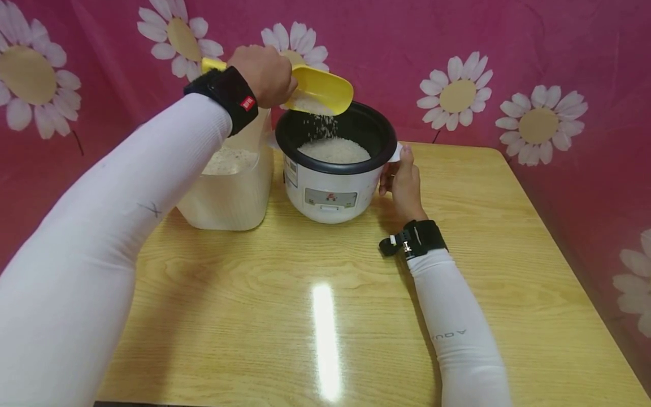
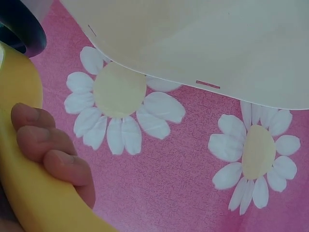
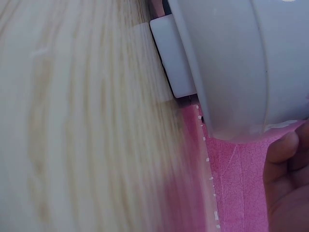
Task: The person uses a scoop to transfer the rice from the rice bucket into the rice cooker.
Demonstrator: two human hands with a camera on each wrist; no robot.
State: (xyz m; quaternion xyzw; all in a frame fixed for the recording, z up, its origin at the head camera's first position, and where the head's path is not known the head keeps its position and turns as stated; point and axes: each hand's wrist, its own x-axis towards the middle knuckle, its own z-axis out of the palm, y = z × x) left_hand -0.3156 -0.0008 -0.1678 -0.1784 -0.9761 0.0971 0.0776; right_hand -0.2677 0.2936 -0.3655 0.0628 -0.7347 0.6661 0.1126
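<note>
My left hand grips a yellow scoop by its handle, fingers wrapped around it in the left wrist view. Tilted above the rice cooker, the scoop spills white rice grains into the dark pot. A mound of rice lies inside the cooker, which has no lid on. At the cooker's right side, my right hand holds the white side handle, thumb on top and fingers bent below. In the right wrist view, bent fingers show beside the cooker's white body.
Left of the cooker stands a translucent plastic bin containing rice, partly hidden by the left forearm. Both stand near the back of a wooden table. A pink cloth with daisies hangs behind and beside it.
</note>
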